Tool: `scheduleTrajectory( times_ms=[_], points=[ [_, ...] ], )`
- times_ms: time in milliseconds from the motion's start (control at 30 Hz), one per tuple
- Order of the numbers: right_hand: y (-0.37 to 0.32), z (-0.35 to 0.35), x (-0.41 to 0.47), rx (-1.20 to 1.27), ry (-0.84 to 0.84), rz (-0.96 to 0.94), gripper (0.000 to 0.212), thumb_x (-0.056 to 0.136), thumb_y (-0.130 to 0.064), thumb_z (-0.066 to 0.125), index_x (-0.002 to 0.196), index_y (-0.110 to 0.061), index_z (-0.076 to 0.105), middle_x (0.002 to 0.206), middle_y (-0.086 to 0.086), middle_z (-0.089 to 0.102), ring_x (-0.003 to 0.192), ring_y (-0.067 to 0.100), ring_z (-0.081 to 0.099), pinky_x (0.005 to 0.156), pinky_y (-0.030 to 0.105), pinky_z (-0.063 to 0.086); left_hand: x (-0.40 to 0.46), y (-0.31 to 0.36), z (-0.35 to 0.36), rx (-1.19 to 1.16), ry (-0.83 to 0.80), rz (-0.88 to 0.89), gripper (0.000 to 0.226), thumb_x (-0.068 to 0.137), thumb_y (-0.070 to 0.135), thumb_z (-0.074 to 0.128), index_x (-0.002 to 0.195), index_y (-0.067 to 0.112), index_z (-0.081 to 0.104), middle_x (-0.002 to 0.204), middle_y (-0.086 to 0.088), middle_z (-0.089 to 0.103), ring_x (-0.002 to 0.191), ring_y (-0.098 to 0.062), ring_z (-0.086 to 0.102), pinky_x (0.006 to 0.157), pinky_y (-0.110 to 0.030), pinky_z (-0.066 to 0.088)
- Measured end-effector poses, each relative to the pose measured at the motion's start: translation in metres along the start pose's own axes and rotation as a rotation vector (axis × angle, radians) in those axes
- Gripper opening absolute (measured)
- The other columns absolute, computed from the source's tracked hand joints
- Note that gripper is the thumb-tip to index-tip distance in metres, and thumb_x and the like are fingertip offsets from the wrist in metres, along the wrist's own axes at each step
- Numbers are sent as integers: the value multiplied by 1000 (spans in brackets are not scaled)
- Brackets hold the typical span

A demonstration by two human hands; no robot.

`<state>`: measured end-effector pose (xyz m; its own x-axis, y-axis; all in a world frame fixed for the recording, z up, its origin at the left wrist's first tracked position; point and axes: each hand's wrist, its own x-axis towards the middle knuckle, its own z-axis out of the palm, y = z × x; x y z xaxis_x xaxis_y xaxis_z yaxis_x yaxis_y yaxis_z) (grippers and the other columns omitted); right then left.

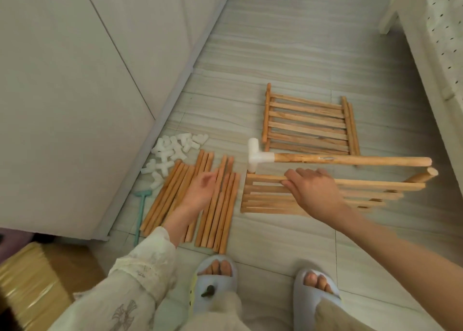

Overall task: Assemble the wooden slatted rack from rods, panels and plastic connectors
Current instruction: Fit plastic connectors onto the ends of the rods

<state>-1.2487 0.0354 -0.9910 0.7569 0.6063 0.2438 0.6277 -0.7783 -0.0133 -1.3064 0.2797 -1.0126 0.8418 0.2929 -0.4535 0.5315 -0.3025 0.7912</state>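
The right hand grips the top slat of the panel standing on the floor, so keep it straight while the left hand, open and loose, picks a rod for the white connector.

Soft, even indoor light — no glare
Faint shadows; left hand motion-blurred, wide-angle bending at the edges, corners smeared.
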Motion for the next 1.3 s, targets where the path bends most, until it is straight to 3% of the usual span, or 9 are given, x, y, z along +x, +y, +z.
scheduleTrajectory(
  times_ms=[133,300,433,633,833,1000,1167,1233,1300],
  points=[
    [11,-3,9,54,-55,-6,52,98,-45,23,68,-15,53,48,-6,48,32,20,44,42,12,8,66,-80,-42,506,100,-114,49,92,1,40,141,8,37,145,-19,34,131,-36,35,109,-43,32],
    [20,2,9,81,-67,-69,39,93,-41,36,69,-16,54,49,-7,48,33,18,41,41,12,11,125,-133,-73,741,134,-248,65,90,8,49,147,11,19,154,-18,8,141,-37,11,116,-45,15],
    [17,1,1,89,-68,-72,39,93,-41,36,71,-16,55,50,-7,47,34,20,43,36,19,26,148,-138,-62,770,116,-240,49,90,3,46,137,1,34,147,-25,17,134,-43,21,112,-43,20],
    [14,-1,1,97,-67,-63,49,97,-44,27,72,-16,57,51,-9,46,34,17,41,34,20,27,145,-136,-66,860,243,-146,27,90,3,51,113,-9,56,127,-27,37,106,-45,49,97,-46,41],
    [14,-1,8,93,-89,-35,41,93,-44,33,72,-18,57,52,-8,49,35,17,46,41,12,11,111,-103,-70,648,402,76,31,93,4,47,122,-5,55,127,-26,43,100,-44,54,92,-46,41],
    [11,-2,13,93,-42,14,38,90,-41,38,66,-17,56,50,-8,50,35,18,46,45,10,7,54,-18,-49,81,527,290,24,96,18,49,115,9,61,105,-4,59,91,-15,58,79,-23,46],
    [9,4,13,147,34,67,36,87,-40,39,68,-18,60,52,-7,55,42,17,52,54,23,34,-25,91,-27,-397,321,535,20,99,19,44,97,26,63,74,14,60,66,1,53,62,-13,44],
    [6,4,11,164,22,87,36,87,-41,38,69,-19,61,54,-8,57,44,17,55,57,24,35,-45,120,-11,-309,171,675,20,99,19,41,99,31,58,79,17,56,67,7,50,62,-10,40],
    [4,1,9,178,-2,97,35,85,-41,40,66,-20,61,53,-8,56,45,17,55,56,23,33,-49,132,14,-90,44,746,17,100,23,37,103,32,52,92,18,51,83,6,51,74,-12,40]
  ],
)
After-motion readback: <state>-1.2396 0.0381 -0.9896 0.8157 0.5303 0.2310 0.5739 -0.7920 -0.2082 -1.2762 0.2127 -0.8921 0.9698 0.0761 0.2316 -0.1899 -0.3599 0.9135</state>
